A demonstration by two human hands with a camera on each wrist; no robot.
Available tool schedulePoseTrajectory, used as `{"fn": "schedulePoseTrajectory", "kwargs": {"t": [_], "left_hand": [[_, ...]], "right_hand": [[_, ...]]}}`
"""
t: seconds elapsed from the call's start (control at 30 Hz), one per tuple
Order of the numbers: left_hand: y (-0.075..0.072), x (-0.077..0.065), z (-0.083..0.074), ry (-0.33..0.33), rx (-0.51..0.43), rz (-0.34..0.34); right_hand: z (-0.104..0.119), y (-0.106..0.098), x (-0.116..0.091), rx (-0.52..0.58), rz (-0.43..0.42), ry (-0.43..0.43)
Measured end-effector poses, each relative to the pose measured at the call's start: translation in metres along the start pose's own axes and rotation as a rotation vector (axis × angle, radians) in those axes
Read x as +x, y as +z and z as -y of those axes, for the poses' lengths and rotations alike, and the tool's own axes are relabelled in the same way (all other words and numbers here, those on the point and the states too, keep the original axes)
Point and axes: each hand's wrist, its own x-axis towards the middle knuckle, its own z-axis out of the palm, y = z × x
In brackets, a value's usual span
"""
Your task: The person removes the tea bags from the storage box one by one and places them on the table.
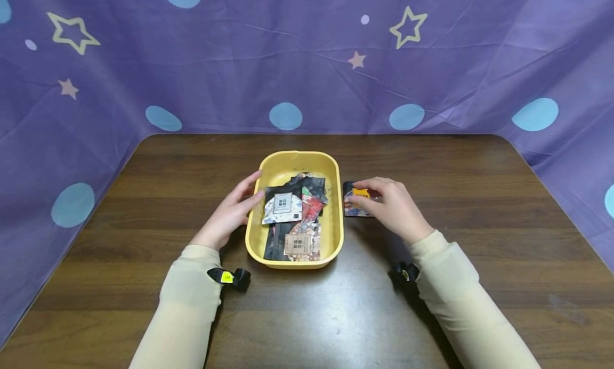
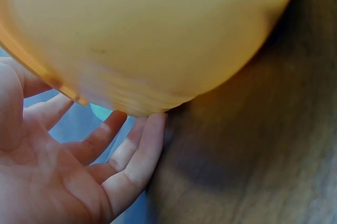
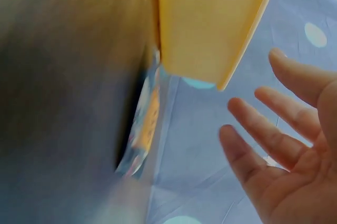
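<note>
1. Yellow is the tub (image 1: 283, 165), which stands on the counter (image 1: 479, 225). Our left hand (image 1: 232, 211) touches its left side, the fingers loosely spread and some fingertips against the outer wall. We judge this touch to be light, so a bump from the right could make the tub slide or turn.

2. Our right hand (image 1: 395, 205) is above the lone packet (image 1: 360, 192), with thumb and fingers apart; in the right wrist view we see a gap between them and it. This packet lies on the counter, just beside the right side of the tub. If we close the fingers too high, we could catch only air.

3. Because the lone packet looks thin and flat, our fingertips could slip over its edge. If we push it leftward, it could bend against the tub.

4. Inside the tub, the packets overlap unevenly: the white packet (image 1: 283, 211) lies on top, near the red packet (image 1: 313, 206). If the tub is tilted, we think the white packet could slide down, since nothing seems to hold it.
</note>
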Motion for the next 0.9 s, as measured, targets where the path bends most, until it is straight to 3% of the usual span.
{"fn": "schedulePoseTrajectory", "kwargs": {"t": [0.13, 0.4, 0.9], "left_hand": [[0.0, 0.0, -0.001, -0.008, 0.008, 0.002], [0.001, 0.001, -0.001, -0.004, 0.0, -0.005], [0.002, 0.002, 0.001, 0.014, -0.01, -0.009]], "right_hand": [[0.013, 0.002, 0.008, 0.026, -0.014, -0.009], [0.037, 0.012, 0.026, 0.086, 0.089, 0.016], [0.056, 0.043, 0.051, -0.029, 0.242, -0.079]]}}
